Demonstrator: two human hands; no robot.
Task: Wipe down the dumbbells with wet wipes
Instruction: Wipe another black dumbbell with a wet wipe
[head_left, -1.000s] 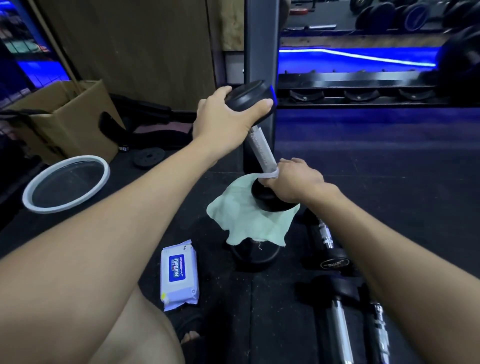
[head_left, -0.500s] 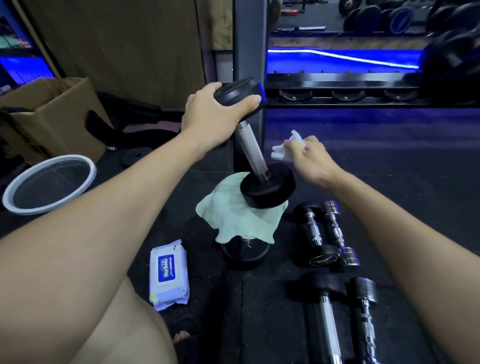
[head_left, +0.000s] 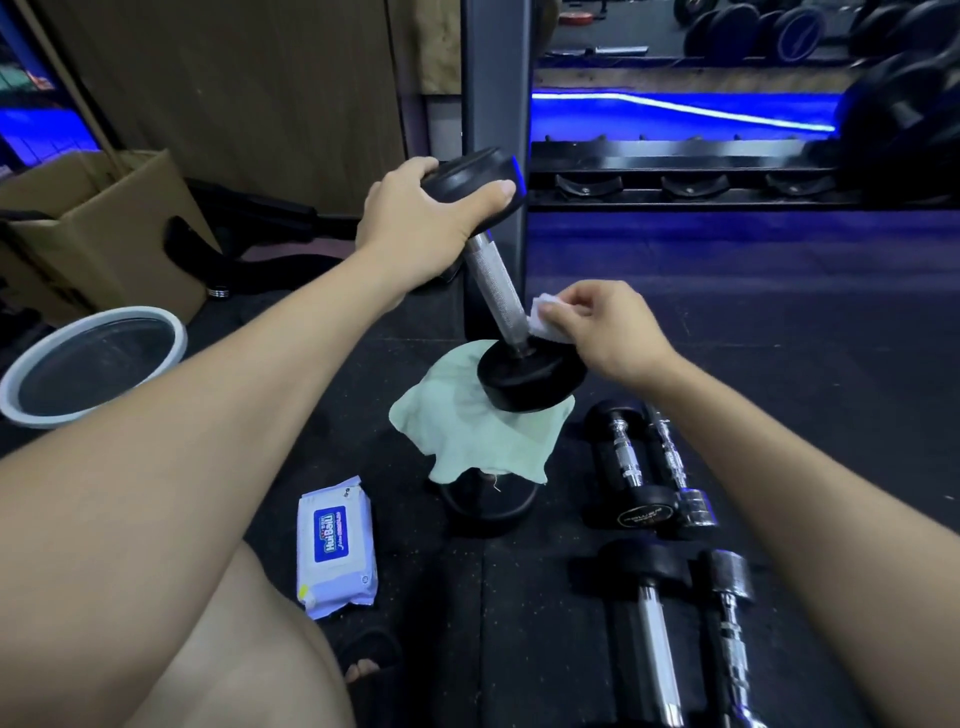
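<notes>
The dumbbell (head_left: 498, 291) stands tilted on a green cloth (head_left: 467, 436). Our left hand (head_left: 421, 218) grasps its top head; our right hand (head_left: 602, 327) pinches a wet wipe (head_left: 545, 322) against the handle's base. Four dumbbells on the floor (head_left: 779, 322) apparently await wiping.
</notes>
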